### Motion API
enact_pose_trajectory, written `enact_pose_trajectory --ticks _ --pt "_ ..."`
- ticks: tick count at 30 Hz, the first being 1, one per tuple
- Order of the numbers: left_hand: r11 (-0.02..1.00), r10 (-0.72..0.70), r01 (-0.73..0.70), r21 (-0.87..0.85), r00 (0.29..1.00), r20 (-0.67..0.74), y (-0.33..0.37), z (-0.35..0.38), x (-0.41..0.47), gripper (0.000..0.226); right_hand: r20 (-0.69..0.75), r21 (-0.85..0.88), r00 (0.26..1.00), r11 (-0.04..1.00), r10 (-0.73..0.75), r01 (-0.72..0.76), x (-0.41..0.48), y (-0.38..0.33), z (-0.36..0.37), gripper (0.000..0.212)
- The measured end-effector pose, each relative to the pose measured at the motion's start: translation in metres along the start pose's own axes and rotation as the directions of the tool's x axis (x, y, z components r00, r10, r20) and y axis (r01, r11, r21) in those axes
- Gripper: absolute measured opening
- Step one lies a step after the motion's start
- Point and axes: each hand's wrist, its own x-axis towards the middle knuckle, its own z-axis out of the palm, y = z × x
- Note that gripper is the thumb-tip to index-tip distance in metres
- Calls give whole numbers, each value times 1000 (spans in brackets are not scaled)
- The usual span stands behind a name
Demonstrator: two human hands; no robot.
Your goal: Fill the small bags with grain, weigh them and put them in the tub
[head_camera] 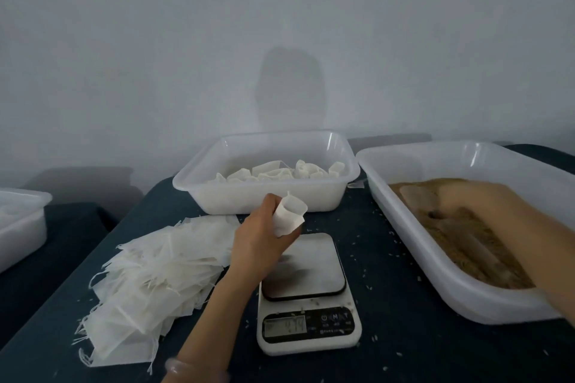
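We see the left hand [258,246] raised over the far left corner of the scale [308,292], pinching a small white bag [289,214] between thumb and fingers, its mouth turned up. The bag hangs clear of the scale, in front of the tub [193,180], which sits at the far side of the table [389,258] and holds a layer of filled bags [280,171]. The right hand [485,196] reaches into the big tray [435,292] on the right, down on the brown grain [460,227]. It is so blurred that we cannot tell its grip. A loose pile of empty bags [149,283] lies left of the scale. Stray grains dot the dark cloth. Another tub [18,221] shows at the far left edge.
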Motion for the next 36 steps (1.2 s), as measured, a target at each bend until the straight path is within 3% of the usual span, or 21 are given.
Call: enact_pose_trajectory --ticks 3,6,10,13,18,21,24,27,36 --pt "1000 -10 10 7 1000 -8 2 0 0 34 84 -15 996 1000 -6 7 3 5 15 45" --pt "1000 -20 20 20 1000 0 1 0 -1 33 62 72 998 997 -24 20 3 4 16 50" --pt "999 -36 35 32 999 7 -1 1 -1 31 -1 271 1000 963 -8 8 2 3 15 44" --pt "998 -42 41 39 999 16 -2 0 0 32 -97 490 995 871 9 40 8 -2 15 36" --pt "998 -42 41 39 999 24 -2 -1 -1 33 -136 392 984 919 114 -52 11 -12 16 29" --pt "998 -50 50 39 999 20 -2 -1 -1 32 -70 250 984 958 161 -139 11 -17 26 48" --pt "998 -51 50 49 998 22 -1 0 0 33 -25 278 997 959 67 -57 12 -21 31 40" --pt "997 -47 45 56 998 37 0 0 -1 36 -43 490 998 869 -49 64 13 -24 26 46" --pt "998 -66 65 17 997 27 3 0 -1 31 3 851 994 522 108 -59 6 -7 13 53"
